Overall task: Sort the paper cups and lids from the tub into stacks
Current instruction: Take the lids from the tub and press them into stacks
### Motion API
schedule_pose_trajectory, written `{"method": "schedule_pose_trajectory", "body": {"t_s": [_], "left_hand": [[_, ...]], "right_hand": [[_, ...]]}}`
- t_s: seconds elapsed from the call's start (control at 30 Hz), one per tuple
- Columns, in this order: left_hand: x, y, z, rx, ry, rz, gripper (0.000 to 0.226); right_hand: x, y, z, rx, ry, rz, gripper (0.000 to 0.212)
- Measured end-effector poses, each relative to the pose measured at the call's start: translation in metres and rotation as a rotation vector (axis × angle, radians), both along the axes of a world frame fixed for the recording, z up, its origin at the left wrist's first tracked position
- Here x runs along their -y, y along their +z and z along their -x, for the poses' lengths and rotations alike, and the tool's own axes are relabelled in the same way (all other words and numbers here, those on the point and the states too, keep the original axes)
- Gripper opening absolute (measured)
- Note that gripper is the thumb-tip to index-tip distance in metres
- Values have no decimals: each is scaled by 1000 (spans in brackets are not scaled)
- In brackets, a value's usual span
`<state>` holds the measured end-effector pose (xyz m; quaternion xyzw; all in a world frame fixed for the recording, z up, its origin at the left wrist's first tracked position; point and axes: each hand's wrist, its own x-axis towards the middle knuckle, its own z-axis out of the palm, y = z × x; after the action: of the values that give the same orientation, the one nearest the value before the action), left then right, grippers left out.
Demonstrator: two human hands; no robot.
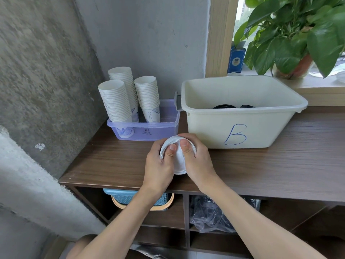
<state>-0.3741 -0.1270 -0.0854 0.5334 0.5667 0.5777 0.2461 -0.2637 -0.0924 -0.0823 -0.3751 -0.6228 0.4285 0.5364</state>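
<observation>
Three stacks of paper cups stand upright, mouths up, in a shallow purple tray: a front left stack (115, 101), a taller back stack (123, 81) and a right stack (148, 96). They stand close together, and the lowest cups show blue print. One cream tub (242, 128), marked with a blue "B" on its near wall, sits just right of the purple tray (158, 128). Over its near wall the edges of two black lids (223, 106) show at the bottom; the wall hides the rest of its inside.

Two hands meet in front of the tray and the tub, above the surface (280, 174). Between them is a white paper cup (179, 159), tilted with its base towards the person and its mouth away. Several thin rims show at the mouth on the left side, so more than one cup may be nested there; how many cannot be told. The left hand (158, 165) curls round the cup's left side with its thumb on the wall. The right hand (197, 161) grips the right side, with its thumb beside the other and fingers wrapped over the rim.

A potted plant (298, 34) and a blue box (236, 58) stand on the window sill behind the tub. Below the surface, open shelves hold a blue basket (123, 198) and a crumpled clear plastic bag (209, 215). Rough grey concrete wall closes the left side.
</observation>
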Motion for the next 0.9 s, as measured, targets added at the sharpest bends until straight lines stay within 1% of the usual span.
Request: {"method": "schedule_pose_trajectory", "body": {"t_s": [0.1,0.17,0.23,0.33,0.43,0.53,0.6,0.67,0.7,0.77,0.83,0.9], "left_hand": [[1,4,6,-20,-65,32,51],[2,9,15,-41,-154,106,53],[5,15,24,-24,-233,167,57],[10,20,25,-24,-273,173,69],[5,15,19,-28,-193,115,70],[-3,3,16,-97,-121,93,84],[-2,1,13,-78,-76,67,81],[-1,2,8,-30,-24,30,72],[-1,3,6,-6,-4,15,68],[-2,2,3,21,20,4,66],[-3,0,4,25,6,11,69],[-2,-1,5,19,-21,17,70]], "right_hand": [[0,-1,1,10,-20,-11,37],[0,-2,2,34,-24,-35,43],[1,-4,1,62,-25,-59,47],[1,-5,1,79,-11,-54,51],[1,-5,1,84,-8,-54,50],[2,-2,-1,88,13,-29,44],[6,1,-4,64,58,33,31],[9,1,-6,41,81,75,15],[10,1,-6,47,74,70,11],[11,1,-4,42,61,65,9],[9,1,-4,23,56,60,10],[8,1,-4,18,63,39,15]]}}
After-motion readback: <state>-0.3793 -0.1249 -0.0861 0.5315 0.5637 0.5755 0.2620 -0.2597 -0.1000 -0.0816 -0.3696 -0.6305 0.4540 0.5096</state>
